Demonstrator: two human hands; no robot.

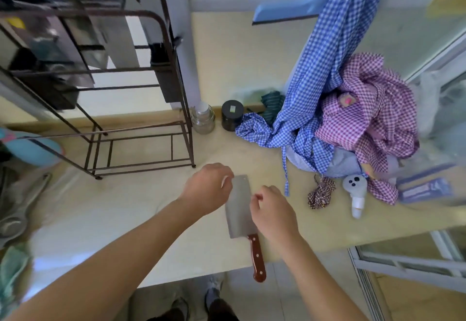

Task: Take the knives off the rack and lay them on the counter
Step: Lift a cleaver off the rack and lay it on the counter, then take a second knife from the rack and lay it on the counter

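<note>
Cleaver (238,209) flat on tabletop (131,204), handle overhanging the edge. My left hand (208,189) and right hand (273,213) rest loosely open on the blade. Heavy, stiff, slick steel; grip by wooden handle.

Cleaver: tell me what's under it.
The cleaver lies flat on the pale counter. Its wooden handle sticks out past the counter's edge, over the floor. Both hands, left and right, cover the blade's sides, so what is beneath there can't be seen.
</note>
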